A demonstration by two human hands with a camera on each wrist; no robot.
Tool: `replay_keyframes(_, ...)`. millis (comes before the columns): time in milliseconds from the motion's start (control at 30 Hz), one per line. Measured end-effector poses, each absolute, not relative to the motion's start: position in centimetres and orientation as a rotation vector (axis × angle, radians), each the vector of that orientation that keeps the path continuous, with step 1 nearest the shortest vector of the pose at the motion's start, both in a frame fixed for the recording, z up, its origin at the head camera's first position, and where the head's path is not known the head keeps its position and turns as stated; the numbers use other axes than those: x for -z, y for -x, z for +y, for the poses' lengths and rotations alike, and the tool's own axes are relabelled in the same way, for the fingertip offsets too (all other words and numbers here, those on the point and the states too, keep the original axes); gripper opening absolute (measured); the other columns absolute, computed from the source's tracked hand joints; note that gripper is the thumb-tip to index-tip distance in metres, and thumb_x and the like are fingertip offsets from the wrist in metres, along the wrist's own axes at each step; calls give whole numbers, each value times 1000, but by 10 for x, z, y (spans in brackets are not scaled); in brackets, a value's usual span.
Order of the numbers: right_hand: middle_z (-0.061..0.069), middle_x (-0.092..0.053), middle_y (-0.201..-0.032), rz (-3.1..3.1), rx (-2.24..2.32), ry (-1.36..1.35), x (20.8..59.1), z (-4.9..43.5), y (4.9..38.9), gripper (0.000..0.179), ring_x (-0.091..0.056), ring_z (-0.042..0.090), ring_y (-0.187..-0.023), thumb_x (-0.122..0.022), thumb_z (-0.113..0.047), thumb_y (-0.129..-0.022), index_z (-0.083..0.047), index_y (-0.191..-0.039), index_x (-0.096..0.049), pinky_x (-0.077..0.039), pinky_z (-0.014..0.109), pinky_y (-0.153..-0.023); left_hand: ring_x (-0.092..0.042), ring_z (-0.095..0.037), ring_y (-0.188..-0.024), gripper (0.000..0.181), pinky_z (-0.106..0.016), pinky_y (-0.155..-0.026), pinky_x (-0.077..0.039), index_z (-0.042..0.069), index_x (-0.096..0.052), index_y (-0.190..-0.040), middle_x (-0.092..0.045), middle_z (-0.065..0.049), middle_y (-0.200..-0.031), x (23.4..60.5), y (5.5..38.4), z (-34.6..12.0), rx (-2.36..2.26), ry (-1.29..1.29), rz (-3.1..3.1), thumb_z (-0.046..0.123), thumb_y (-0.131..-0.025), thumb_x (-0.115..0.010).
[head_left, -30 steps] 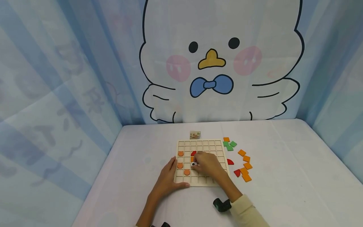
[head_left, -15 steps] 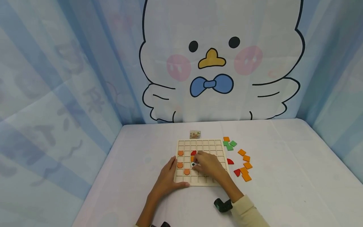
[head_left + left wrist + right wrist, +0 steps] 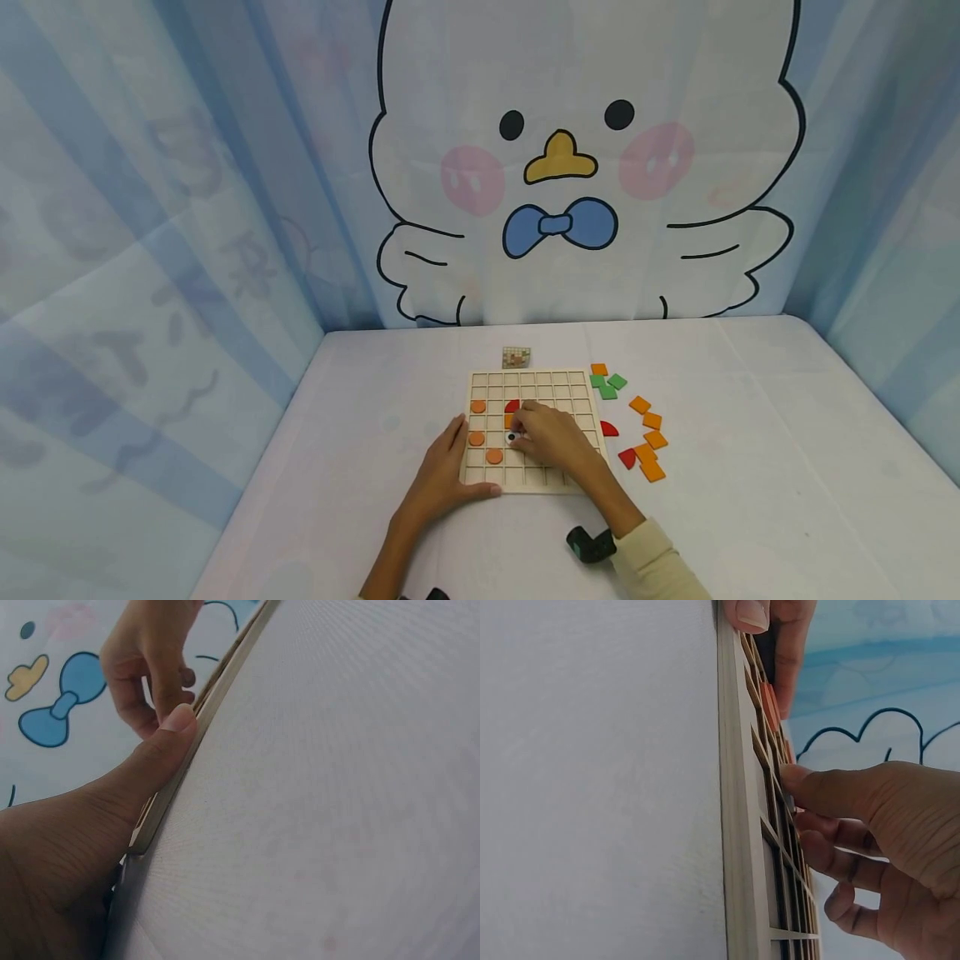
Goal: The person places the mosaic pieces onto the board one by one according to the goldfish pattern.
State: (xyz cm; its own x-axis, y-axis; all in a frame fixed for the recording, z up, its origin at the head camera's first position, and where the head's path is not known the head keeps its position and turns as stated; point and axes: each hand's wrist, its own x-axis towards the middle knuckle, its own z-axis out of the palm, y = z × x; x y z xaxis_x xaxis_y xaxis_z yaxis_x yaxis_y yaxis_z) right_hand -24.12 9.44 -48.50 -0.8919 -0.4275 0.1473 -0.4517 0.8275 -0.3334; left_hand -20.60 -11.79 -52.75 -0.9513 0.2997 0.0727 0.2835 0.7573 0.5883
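A pale wooden grid board [image 3: 536, 385] lies on the white table. My left hand [image 3: 442, 471] rests at its near left corner, fingers straight along the left side and thumb along the front edge. My right hand [image 3: 553, 437] is over the middle of the board, pinching a white round piece with a black dot [image 3: 512, 437] between thumb and fingertips, right at a cell. Just above that piece sit an orange square [image 3: 508, 422] and a red quarter-circle [image 3: 512, 406]. Orange discs [image 3: 494, 456] occupy cells on the left. The right hand hides part of the grid.
Right of the board lie loose green squares [image 3: 608, 392], orange squares [image 3: 652, 472] and red quarter-circles [image 3: 627, 457]. A small patterned card [image 3: 516, 357] is behind the board. A dark wrist device [image 3: 590, 544] sits by the right sleeve. A cartoon curtain [image 3: 558, 283] hangs behind the table.
The white piece with the black dot shifts very slightly toward me under the right fingertips. The left hand and the board stay in place.
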Motion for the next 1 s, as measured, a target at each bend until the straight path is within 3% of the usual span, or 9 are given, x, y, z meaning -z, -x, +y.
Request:
replay_keyframes(533,-1,-63,-94,-2972,-614,-729,482,95,243,17,-53,12,-77,-79,-21,-83,-13,-97,-74,-53,32,-74,-26,-36,-147,123,-52,-116,-30,3,-22,-155,-18,-16,-163,529,206,-118,-970,-487,2922,72,-67,-74)
replay_keyframes(1000,-3,-65,-98,-2978,-644,-690,478,102,242,21,-59,13,-84,-78,-25,-84,-15,-102,-73,-54,35,-78,-25,-35,-147,123,-52,-117,-30,5,-22,-155,-18,-14,-163,529,206,-118,-970,-466,2914,73,-66,-73)
